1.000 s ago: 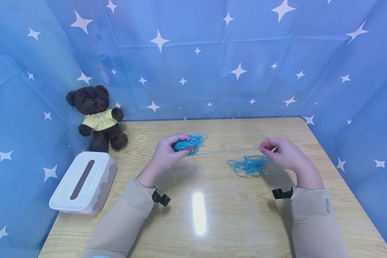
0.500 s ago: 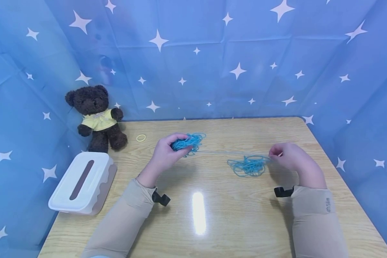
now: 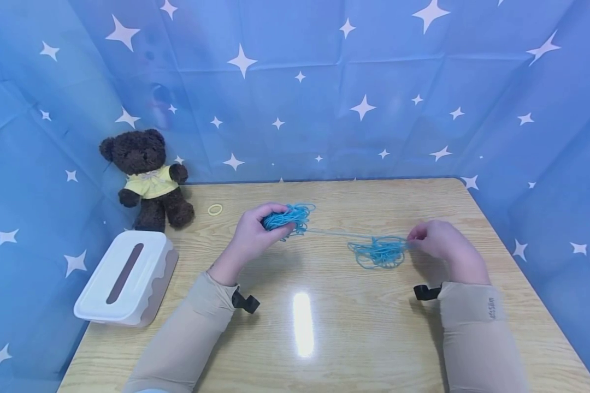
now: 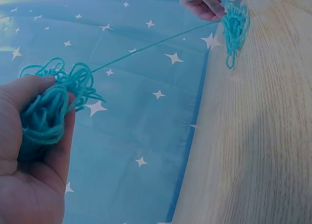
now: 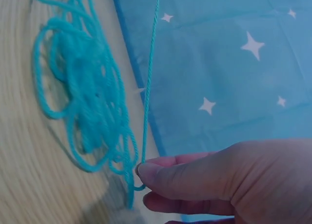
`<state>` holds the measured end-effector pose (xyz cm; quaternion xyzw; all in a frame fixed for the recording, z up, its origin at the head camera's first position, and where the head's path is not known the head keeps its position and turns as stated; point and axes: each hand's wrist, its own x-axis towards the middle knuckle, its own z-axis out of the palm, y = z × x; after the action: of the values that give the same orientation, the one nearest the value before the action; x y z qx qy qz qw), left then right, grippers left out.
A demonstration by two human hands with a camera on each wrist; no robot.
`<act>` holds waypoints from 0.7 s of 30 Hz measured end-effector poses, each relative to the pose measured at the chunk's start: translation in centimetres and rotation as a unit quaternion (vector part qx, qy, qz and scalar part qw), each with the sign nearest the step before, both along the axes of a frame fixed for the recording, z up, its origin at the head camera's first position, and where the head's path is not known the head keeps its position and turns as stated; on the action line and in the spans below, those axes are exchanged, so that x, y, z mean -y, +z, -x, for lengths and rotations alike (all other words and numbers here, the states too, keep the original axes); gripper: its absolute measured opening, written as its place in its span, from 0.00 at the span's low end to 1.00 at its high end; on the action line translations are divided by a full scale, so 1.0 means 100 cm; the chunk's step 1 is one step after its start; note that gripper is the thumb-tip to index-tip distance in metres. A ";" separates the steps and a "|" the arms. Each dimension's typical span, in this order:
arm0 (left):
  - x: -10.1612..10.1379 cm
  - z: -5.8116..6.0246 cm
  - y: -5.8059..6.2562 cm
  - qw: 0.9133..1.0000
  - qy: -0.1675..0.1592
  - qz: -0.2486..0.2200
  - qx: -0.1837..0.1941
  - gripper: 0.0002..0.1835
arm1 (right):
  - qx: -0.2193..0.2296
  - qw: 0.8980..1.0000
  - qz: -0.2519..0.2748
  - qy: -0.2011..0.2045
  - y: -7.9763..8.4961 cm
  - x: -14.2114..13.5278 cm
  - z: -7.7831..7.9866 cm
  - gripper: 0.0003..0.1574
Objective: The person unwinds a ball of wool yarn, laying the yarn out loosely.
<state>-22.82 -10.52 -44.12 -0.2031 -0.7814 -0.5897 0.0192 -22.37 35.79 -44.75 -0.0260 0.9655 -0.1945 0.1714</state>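
My left hand (image 3: 253, 232) grips a looped bundle of blue yarn (image 3: 290, 217), thumb on one side and fingers on the other. In the left wrist view loose loops of the bundle (image 4: 46, 114) stick out past the fingertips. A single strand (image 4: 156, 43) runs taut from it to my right hand (image 3: 440, 240). Thumb and fingertips of the right hand (image 5: 195, 177) pinch that strand in the right wrist view. Just left of the right hand, a loose tangle of the same yarn (image 3: 379, 252) lies on the wooden table.
A dark brown teddy bear (image 3: 145, 177) in a yellow shirt sits at the back left. In front of it stands a white lidded box (image 3: 123, 278) with a long slot. A small yellow ring (image 3: 214, 210) lies on the table (image 3: 364, 338). Blue starry cloth (image 3: 300, 98) hangs behind.
My right hand has moved slightly right and down towards the tangle, and the strand between the hands has lowered at its right end. The left hand stays almost in place with its bundle.
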 end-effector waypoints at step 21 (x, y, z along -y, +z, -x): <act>-0.010 -0.008 0.001 1.000 -0.027 0.000 -0.008 0.15 | -0.154 0.930 0.320 0.093 -0.018 0.184 -0.027 0.20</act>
<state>-22.00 -9.56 -44.03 -0.2293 -0.7753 -0.5885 0.0097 -19.72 17.36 -46.54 -0.1985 0.8596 -0.4703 0.0209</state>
